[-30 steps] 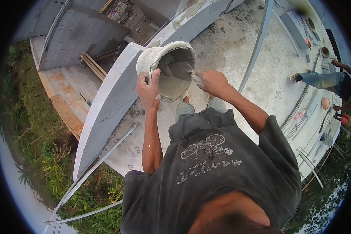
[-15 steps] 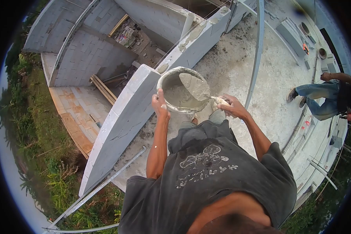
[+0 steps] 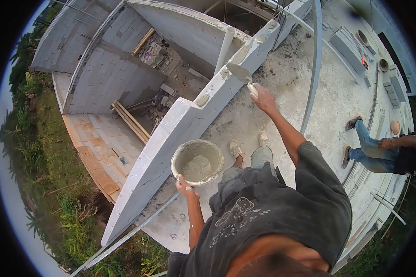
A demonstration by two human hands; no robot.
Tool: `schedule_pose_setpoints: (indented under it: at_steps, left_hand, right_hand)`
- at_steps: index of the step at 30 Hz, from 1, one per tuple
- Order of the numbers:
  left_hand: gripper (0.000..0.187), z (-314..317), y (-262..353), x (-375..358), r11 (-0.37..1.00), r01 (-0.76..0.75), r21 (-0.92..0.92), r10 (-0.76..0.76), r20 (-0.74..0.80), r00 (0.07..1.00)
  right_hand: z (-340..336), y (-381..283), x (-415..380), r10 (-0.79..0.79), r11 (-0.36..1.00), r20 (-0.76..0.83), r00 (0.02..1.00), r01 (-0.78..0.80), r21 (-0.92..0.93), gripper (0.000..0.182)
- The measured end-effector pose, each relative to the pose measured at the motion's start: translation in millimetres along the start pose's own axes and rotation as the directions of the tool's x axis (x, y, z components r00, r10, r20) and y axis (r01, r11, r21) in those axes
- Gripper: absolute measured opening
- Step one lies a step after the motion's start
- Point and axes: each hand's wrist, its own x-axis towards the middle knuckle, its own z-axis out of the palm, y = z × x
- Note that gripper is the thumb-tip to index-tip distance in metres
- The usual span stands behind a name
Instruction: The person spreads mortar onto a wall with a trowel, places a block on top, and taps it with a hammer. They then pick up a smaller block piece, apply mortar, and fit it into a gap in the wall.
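My left hand [image 3: 186,186] grips the near rim of a mortar bucket [image 3: 175,162], its fingers closed over the edge. Wet grey mortar [image 3: 198,167] lies in the bottom of the bucket. In my right hand [image 3: 264,99] is a trowel [image 3: 240,73], held by its pale, mortar-smeared handle. The trowel's blade carries grey mortar and overlaps the top edge of the low block wall [image 3: 215,94] in this view. Dabs of mortar [image 3: 202,100] sit along the wall's top, on the lower course beside a raised block end.
A metal pole [image 3: 313,69] rises from the floor to my right. Farther right are a person [image 3: 379,147] in jeans, stacked blocks [image 3: 346,48] and small buckets [image 3: 383,65]. Beyond the wall lies a sunken room with bamboo poles [image 3: 130,121] and rubble. Greenery drops away at left.
My right hand has carried the loaded trowel out of the bucket, up and forward to the wall top. The bucket in my left hand has come lower and closer. The other person's legs have shifted.
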Motion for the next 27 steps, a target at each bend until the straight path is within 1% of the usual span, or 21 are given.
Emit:
schedule_pose_setpoints:
  at_steps: [1,2,3,4,5,6,8,9,12,13,15,17,18,20,21,24,25,27]
  left_hand:
    - [0.038,-16.6,-3.4,-2.9,1.0,0.02,-0.017,-0.021,-0.043,0.999]
    - [0.039,-28.5,-2.4,-7.4,0.999,0.036,-0.035,-0.038,-0.084,0.996]
    - [0.04,-36.9,1.0,-15.1,0.997,0.051,-0.06,-0.058,-0.126,0.99]
    - [0.041,-44.5,0.0,-23.1,0.994,0.067,-0.091,-0.081,-0.167,0.983]
    - [0.048,-55.9,-5.9,-22.9,0.986,0.115,-0.12,-0.139,-0.216,0.967]
    - [0.05,-61.0,-6.9,-28.1,0.984,0.132,-0.121,-0.159,-0.25,0.955]
    - [0.053,-68.2,-5.0,-36.6,0.979,0.158,-0.126,-0.19,-0.31,0.932]
    - [0.06,-79.3,-15.3,-33.3,0.976,0.173,-0.133,-0.208,-0.326,0.922]
    - [0.062,-93.5,-26.5,-36.3,0.972,0.157,-0.175,-0.212,-0.362,0.908]
    - [0.06,-98.6,-32.8,-33.1,0.966,0.155,-0.208,-0.227,-0.389,0.893]
    - [0.058,-104.6,-41.9,-28.8,0.952,0.137,-0.275,-0.23,-0.343,0.911]
    - [0.058,-108.0,-46.8,-26.3,0.93,0.153,-0.334,-0.266,-0.324,0.908]
    - [0.059,-108.8,-44.0,-30.2,0.93,0.159,-0.331,-0.271,-0.328,0.905]
    - [0.06,-87.8,-37.8,-25.0,0.926,0.148,-0.347,-0.266,-0.323,0.908]
    - [0.061,-78.5,-30.9,-28.6,0.931,0.118,-0.346,-0.231,-0.309,0.923]
    - [0.061,-54.3,-23.4,-27.7,0.932,0.109,-0.346,-0.206,-0.258,0.944]
    - [0.063,-41.4,-12.4,-29.8,0.927,0.13,-0.351,-0.224,-0.242,0.944]
    - [0.063,-13.9,-4.5,-38.1,0.926,0.107,-0.363,-0.213,-0.267,0.94]
  right_hand:
    - [-8.2,-5.5,12.3,-0.029,0.993,0.022,0.999,0.032,-0.114,0.041]
    - [-8.7,1.0,27.8,-0.142,0.957,0.007,0.99,0.139,-0.254,0.036]
    - [-9.8,10.0,43.3,-0.261,0.888,0.009,0.965,0.244,-0.391,0.033]
    - [-10.7,13.5,57.4,-0.338,0.838,0.034,0.941,0.317,-0.445,0.033]
    - [-12.3,16.0,70.3,-0.413,0.777,0.062,0.909,0.387,-0.496,0.034]
    - [-18.2,12.6,78.7,-0.485,0.708,0.089,0.87,0.45,-0.544,0.036]
    - [-28.0,3.2,89.1,-0.507,0.668,0.114,0.854,0.473,-0.574,0.035]
    - [-32.0,-1.9,91.4,-0.514,0.652,0.123,0.849,0.48,-0.587,0.035]
    - [-30.2,2.3,108.0,-0.504,0.604,0.196,0.841,0.506,-0.615,0.035]
    - [-29.3,3.2,107.6,-0.479,0.637,0.166,0.862,0.471,-0.61,0.037]
    - [-27.0,3.4,104.2,-0.43,0.692,0.118,0.895,0.41,-0.594,0.042]
    - [-28.5,5.9,103.0,-0.32,0.743,0.153,0.935,0.348,-0.572,0.041]
    - [-28.7,6.5,96.8,-0.253,0.772,0.173,0.952,0.306,-0.557,0.041]
    - [-30.6,0.9,87.0,-0.21,0.882,0.147,0.967,0.252,-0.398,0.041]
    - [-30.2,-0.6,74.6,-0.184,0.923,0.149,0.972,0.223,-0.314,0.042]
    - [-23.9,-9.6,59.7,-0.138,0.954,0.275,0.952,0.202,-0.222,0.044]
    - [-21.6,-7.2,56.6,-0.116,0.962,0.303,0.946,0.183,-0.203,0.045]
    - [-17.5,-5.6,63.0,-0.088,0.977,0.353,0.931,0.15,-0.151,0.046]
